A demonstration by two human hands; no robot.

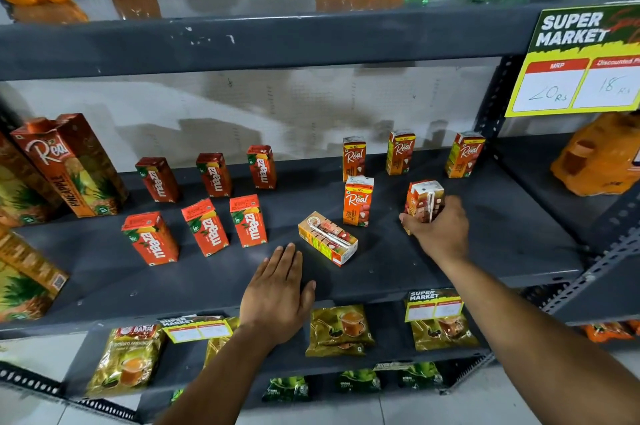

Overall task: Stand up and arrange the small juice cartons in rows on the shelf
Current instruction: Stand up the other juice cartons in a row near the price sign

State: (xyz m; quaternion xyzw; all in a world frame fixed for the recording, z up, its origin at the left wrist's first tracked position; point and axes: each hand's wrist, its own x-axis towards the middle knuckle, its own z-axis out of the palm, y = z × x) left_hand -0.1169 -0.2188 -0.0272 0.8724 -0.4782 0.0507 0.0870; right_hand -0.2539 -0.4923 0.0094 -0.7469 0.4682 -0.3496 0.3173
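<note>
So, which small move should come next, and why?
Probably the right hand sets its carton upright beside the front Real carton, completing that row's spacing. The lying carton near the flat left hand would follow.

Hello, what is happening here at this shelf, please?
A person is arranging small juice cartons on the shelf. The right hand grips one Real carton, standing it up. The left hand rests flat on the shelf's front. One carton lies on its side; six Maaza cartons already stand in two rows.
</note>
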